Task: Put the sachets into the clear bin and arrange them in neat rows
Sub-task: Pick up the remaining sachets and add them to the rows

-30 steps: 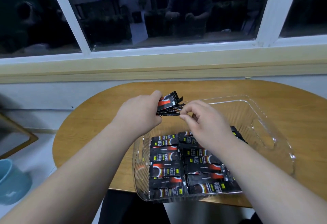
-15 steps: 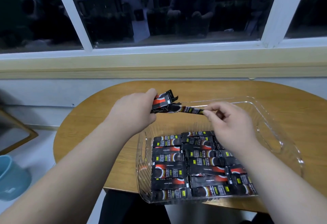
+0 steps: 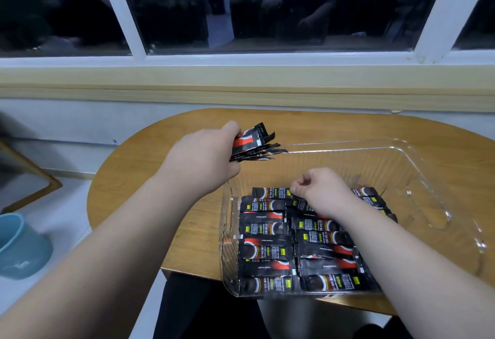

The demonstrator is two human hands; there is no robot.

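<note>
Far out past the left hand, at the picture's edge, a blue cup stands on a pale surface beside the wooden desk. The left hand is raised over the desk just outside the far left corner of the clear bin. Its fingers are curled tight round a bundle of sachets, whose black and red ends fan out to the right past the thumb.

Between the two hands and nearer the person, rows of sachets lie flat in the bin, each one crosswise, stacked in columns from the near wall upward. The right hand is down inside the bin with its fingers curled, fingertips pinching the right end of a single sachet at the far end of the left column. That sachet looks to be lying level with the others, though I cannot be sure it touches the bin floor.

More sachets show just right of the right wrist, partly hidden by the forearm. Beyond that hand the bin's right half is bare plastic. A dark window runs behind both hands.
</note>
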